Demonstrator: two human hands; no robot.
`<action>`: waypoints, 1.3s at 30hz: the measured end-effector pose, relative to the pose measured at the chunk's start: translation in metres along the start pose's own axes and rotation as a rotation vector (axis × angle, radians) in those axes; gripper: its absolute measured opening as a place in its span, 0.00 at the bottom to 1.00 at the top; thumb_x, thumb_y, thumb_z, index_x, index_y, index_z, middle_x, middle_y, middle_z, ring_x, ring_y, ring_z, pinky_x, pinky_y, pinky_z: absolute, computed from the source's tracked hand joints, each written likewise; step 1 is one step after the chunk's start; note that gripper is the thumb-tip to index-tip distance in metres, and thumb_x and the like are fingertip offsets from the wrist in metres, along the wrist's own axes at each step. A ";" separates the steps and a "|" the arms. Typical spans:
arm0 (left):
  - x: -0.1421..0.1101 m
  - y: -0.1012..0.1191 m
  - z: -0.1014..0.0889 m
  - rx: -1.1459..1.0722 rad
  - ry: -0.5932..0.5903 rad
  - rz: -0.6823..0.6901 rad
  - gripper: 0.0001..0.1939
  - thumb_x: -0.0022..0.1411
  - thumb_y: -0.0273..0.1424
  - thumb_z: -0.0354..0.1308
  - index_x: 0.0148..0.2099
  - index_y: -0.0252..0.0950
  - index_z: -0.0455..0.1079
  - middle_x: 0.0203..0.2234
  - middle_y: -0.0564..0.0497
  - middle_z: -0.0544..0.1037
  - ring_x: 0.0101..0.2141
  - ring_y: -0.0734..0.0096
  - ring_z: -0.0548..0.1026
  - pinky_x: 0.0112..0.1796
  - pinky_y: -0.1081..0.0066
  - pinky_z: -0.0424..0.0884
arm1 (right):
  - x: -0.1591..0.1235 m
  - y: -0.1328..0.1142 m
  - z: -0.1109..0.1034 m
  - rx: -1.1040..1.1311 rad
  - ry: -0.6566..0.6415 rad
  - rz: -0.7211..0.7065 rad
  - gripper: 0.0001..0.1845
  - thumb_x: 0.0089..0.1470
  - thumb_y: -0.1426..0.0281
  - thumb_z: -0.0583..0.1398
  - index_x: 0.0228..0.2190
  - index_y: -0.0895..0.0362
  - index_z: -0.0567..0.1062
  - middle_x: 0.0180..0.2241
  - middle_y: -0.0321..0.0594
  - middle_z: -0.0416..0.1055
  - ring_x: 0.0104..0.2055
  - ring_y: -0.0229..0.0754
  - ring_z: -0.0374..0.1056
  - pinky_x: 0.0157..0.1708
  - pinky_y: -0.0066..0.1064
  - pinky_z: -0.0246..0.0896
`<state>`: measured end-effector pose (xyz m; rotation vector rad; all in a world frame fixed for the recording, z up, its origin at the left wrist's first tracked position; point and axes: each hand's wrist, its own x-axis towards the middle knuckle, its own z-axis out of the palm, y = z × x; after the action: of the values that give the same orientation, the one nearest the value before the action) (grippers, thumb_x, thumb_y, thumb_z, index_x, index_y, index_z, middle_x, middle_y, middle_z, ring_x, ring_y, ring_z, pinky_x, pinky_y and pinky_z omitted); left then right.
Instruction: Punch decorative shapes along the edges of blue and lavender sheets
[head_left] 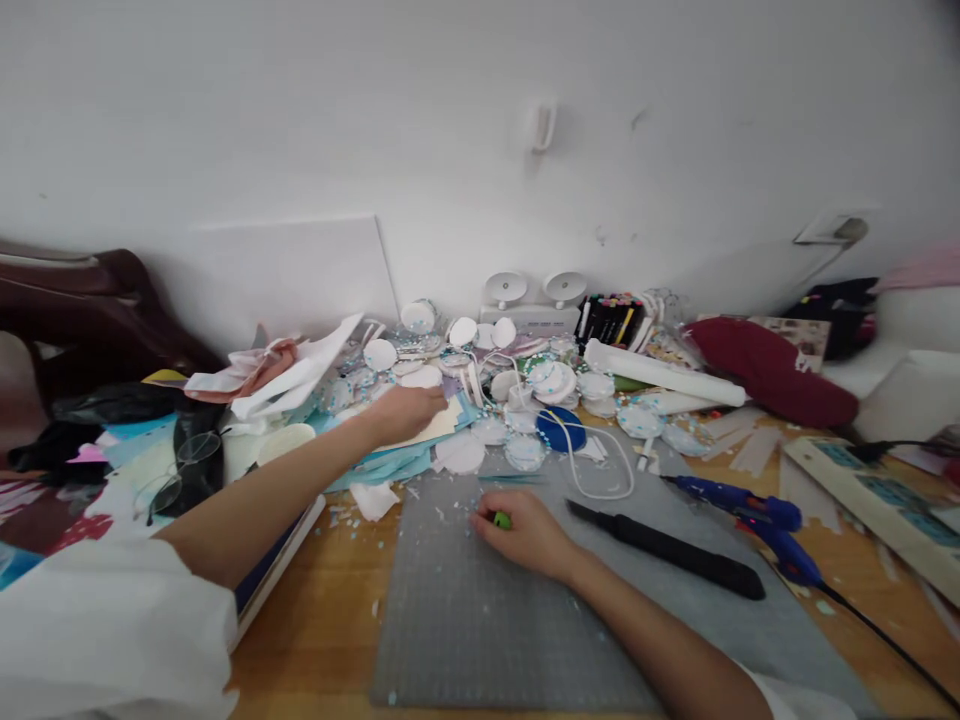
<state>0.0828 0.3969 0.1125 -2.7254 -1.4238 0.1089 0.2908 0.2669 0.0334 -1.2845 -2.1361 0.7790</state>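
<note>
White wall [450,150] is rising behind a cluttered wooden table [307,630], where a grey cutting mat [480,620] is lying under the right forearm. Over the mat's far half, the right hand [525,535] is curling its fingers and grasping a small green object [502,520]; this is sitting between thumb and fingers, nearer the person than the left hand [411,412] and to its right. That left hand is lying palm down over cream paper [439,424], beside a heap of white discs [551,380]; I cannot tell whether it is pinching anything, since its own back is covering the fingertips.

The right hand is hiding most of the green object, leaving only a patch showing, so I cannot tell its direction or long axis. The cream paper's visible strip is slanting from lower left to upper right. Right of the right hand, a black cutter [675,552] is pointing its tip toward the upper left. Both sleeves are running out of the frame.
</note>
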 end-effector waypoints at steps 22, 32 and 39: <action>0.042 -0.005 0.037 0.006 -0.072 -0.231 0.16 0.65 0.34 0.54 0.53 0.33 0.64 0.47 0.44 0.71 0.43 0.63 0.73 0.42 0.58 0.72 | 0.000 -0.002 -0.003 -0.087 -0.044 -0.010 0.10 0.53 0.69 0.58 0.23 0.57 0.76 0.23 0.36 0.73 0.26 0.37 0.65 0.26 0.25 0.47; 0.037 0.004 0.036 -0.043 -0.109 -0.176 0.18 0.63 0.41 0.54 0.49 0.32 0.67 0.43 0.44 0.74 0.42 0.62 0.73 0.43 0.58 0.70 | 0.001 0.000 -0.004 -0.055 -0.039 -0.028 0.09 0.51 0.70 0.59 0.23 0.58 0.76 0.23 0.37 0.73 0.26 0.37 0.65 0.26 0.25 0.47; 0.014 0.017 0.014 -0.147 -0.041 -0.071 0.15 0.53 0.36 0.58 0.43 0.37 0.74 0.36 0.47 0.80 0.39 0.60 0.76 0.39 0.70 0.67 | 0.002 0.001 -0.003 0.055 0.002 -0.020 0.06 0.51 0.71 0.59 0.30 0.56 0.77 0.27 0.37 0.75 0.29 0.38 0.68 0.30 0.25 0.54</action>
<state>0.1030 0.3991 0.0967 -2.7991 -1.5987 0.0592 0.2923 0.2693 0.0348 -1.2332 -2.1080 0.8224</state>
